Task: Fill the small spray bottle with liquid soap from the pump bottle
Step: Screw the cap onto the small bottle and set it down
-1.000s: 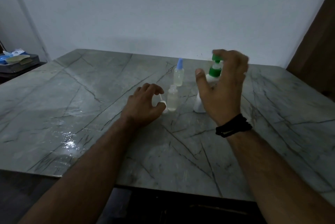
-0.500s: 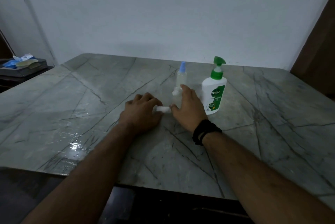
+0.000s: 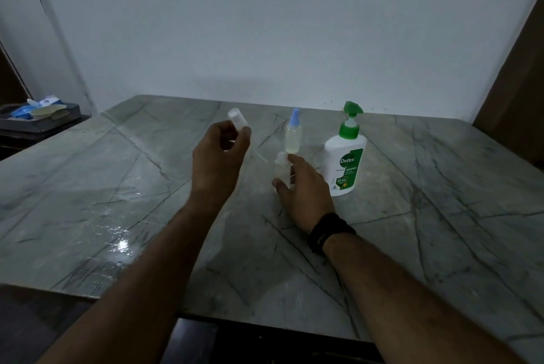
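- Pinching the clear spray top in curled fingers, the left hand holds it above the table, thin tube hanging down.
- Right hand grips the small open bottle standing on the table.
- Pump bottle stands just right, white with green pump.

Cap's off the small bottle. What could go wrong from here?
1. The open bottle is small and light, steadied only by the right hand; a nudge could tip it into the capped spray bottle close behind.
2. Its neck is narrow and the pump bottle dispenses from a wide nozzle, so soap may miss and run onto the table.
3. The left hand holds the spray cap with its dip tube hanging loose; it could drip or touch the table.
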